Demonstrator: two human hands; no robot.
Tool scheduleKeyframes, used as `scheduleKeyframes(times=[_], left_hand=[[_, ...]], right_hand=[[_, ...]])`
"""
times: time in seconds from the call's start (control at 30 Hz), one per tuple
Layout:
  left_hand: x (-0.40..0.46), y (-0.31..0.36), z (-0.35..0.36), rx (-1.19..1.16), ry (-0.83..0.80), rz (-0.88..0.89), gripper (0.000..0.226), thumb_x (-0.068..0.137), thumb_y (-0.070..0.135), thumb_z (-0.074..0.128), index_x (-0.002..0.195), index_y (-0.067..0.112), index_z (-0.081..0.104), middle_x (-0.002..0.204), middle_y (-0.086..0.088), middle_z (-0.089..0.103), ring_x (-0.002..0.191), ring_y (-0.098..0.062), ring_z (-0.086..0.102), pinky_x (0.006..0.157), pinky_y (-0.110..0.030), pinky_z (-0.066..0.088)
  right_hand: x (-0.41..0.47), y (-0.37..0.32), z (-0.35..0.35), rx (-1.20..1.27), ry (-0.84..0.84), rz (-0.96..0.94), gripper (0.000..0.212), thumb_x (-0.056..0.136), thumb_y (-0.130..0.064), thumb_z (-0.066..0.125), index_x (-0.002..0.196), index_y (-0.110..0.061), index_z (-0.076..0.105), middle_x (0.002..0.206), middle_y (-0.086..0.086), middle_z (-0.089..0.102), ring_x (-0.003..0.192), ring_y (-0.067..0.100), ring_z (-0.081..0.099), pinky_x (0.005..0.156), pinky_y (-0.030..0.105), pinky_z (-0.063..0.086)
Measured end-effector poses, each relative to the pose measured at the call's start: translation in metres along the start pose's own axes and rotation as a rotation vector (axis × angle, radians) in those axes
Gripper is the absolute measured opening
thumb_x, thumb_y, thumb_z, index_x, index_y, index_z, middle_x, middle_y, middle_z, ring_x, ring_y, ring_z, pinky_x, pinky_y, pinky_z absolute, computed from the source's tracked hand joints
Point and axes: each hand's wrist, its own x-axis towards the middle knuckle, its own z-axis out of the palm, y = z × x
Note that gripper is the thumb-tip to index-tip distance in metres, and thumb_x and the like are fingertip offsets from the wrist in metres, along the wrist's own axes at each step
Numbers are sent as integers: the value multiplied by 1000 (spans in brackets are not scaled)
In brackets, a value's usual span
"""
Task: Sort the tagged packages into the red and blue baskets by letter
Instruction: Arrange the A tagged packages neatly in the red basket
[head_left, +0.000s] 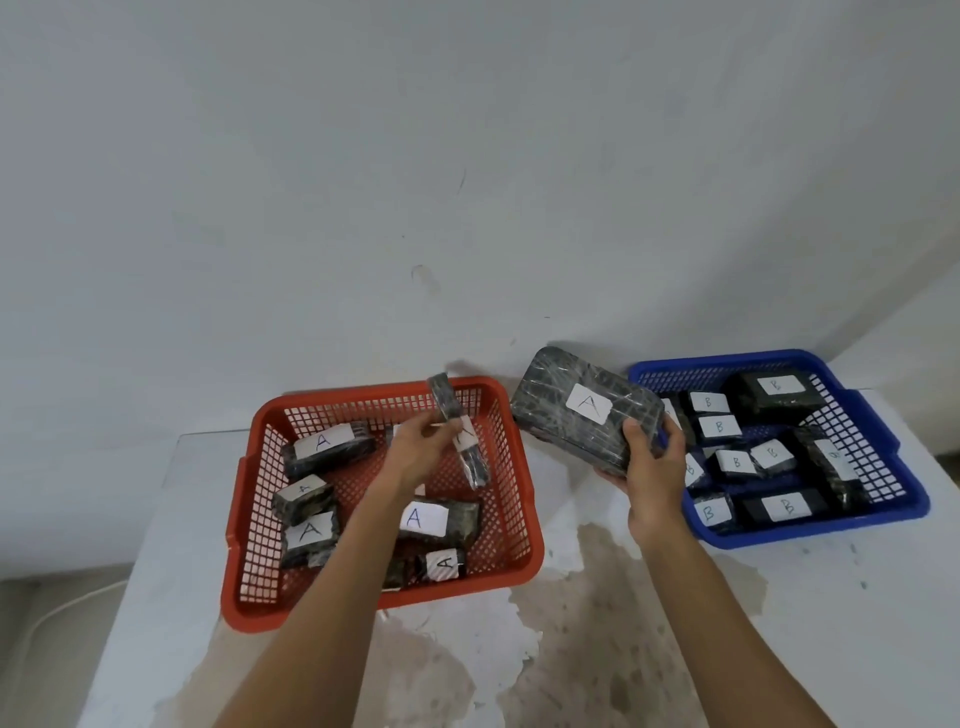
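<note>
Now both hands carry A-tagged packages: the left hand (423, 441) pinches a slim package (460, 431) over the red basket (511, 447), while the right hand (652, 462) grips a large package (576, 410) between the baskets. Dropping comes next, I'd say; the large one must swing left, away from the blue basket (878, 421).

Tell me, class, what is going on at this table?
A person is sorting dark wrapped packages by letter tag. The left hand holds a slim package over the red basket, which holds A-tagged packages. The right hand grips a large A-tagged package in the air between the two baskets. The blue basket holds B-tagged packages.
</note>
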Motion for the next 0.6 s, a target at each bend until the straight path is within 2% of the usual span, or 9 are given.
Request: scheduleKeyframes(times=[0.07,0.13,0.23,0.3,0.37,0.43,0.5,0.6], left_hand=[[-10,4,-22,-39,1,69,23,93,32,61,113,23,66,107,0,72,91,-14,70,85,-34,55],[-20,2,-42,26,-44,114,25,94,32,58,117,27,66,107,2,71,89,-13,70,78,-31,57],[-33,-11,-67,389,-51,151,30,95,31,56,125,27,62,102,-1,70,88,-20,66,77,-33,53],[-37,-17,-82,502,-53,136,31,95,31,56,126,26,61,102,-1,69,81,-17,62,77,-33,51],[-41,-20,-96,569,-114,114,31,95,33,57,124,26,62,110,4,67,92,-11,60,85,-33,50],[-45,-22,-106,666,-212,80,25,94,33,58,117,26,65,112,8,67,104,-13,61,93,-37,49],[-50,-28,-111,758,-277,45,24,93,32,60,115,25,67,116,6,67,107,-13,61,96,-36,49],[-55,-40,-109,903,-276,43,21,92,29,62,111,27,71,121,5,67,105,-13,61,95,-35,50]], right_hand=[[-4,-2,3,11,-11,-7,47,93,-27,67,134,-37,47,132,4,58,109,24,65,84,54,59],[-8,-3,8,17,-23,-16,50,93,-26,68,138,-33,46,133,3,57,111,25,64,83,56,58],[-16,-5,17,32,-68,-13,51,93,-25,67,139,-31,46,133,6,57,110,26,65,82,57,59],[-22,-6,22,25,-99,-9,52,93,-25,67,140,-30,45,131,7,59,106,27,66,80,56,59],[-27,-8,26,12,-123,-4,53,93,-24,67,141,-29,45,129,7,60,104,27,67,76,51,61],[-29,-9,27,-2,-149,-6,52,93,-24,67,140,-30,45,127,7,60,102,27,68,71,46,62],[-31,-10,28,-35,-182,-6,51,93,-23,67,138,-31,46,126,9,61,99,26,68,68,44,61],[-34,-9,32,-84,-225,-7,49,93,-25,68,136,-33,47,123,10,64,94,24,70,64,42,61]])
